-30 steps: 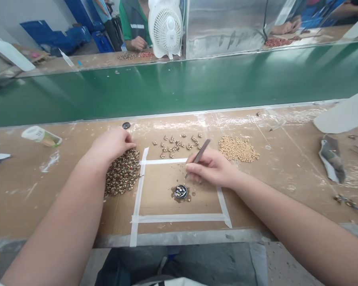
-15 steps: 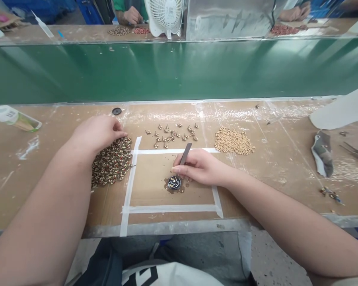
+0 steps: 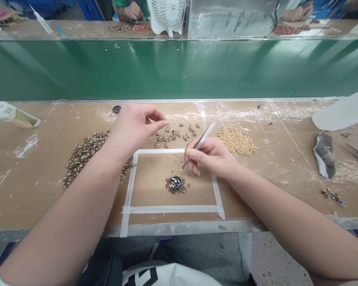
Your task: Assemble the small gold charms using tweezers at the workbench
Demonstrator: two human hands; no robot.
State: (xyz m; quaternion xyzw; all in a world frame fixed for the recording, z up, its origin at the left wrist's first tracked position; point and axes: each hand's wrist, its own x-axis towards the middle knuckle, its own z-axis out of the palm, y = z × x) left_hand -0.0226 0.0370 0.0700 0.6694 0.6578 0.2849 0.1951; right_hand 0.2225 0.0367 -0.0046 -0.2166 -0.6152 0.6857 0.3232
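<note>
My left hand [image 3: 137, 126] hovers at the left end of a loose group of small metal pieces [image 3: 170, 137], thumb and forefinger pinched together; whatever may be between them is too small to make out. In my right hand [image 3: 210, 157] is a pair of metal tweezers [image 3: 198, 145], slanting down to the left. Their tip is above and right of a round black disc [image 3: 176, 182] with light gold and white marks, apart from it. The disc lies in a dark wet patch inside a white tape frame [image 3: 173, 209]. A pile of small metal pieces [image 3: 86, 155] is partly hidden behind my left forearm.
Gold beads [image 3: 237, 141] lie right of my right hand. A black round cap [image 3: 116, 109], a clear tub [image 3: 13, 115], a grey cloth scrap [image 3: 325, 155] and another pair of tweezers [image 3: 356, 153] lie around. Beyond the green belt [image 3: 173, 69], co-workers' hands [image 3: 133, 11] show near a white fan [image 3: 168, 16].
My left hand has moved right from the metal pile to the scattered pieces. My right hand has lifted the tweezers up and right, away from the black disc.
</note>
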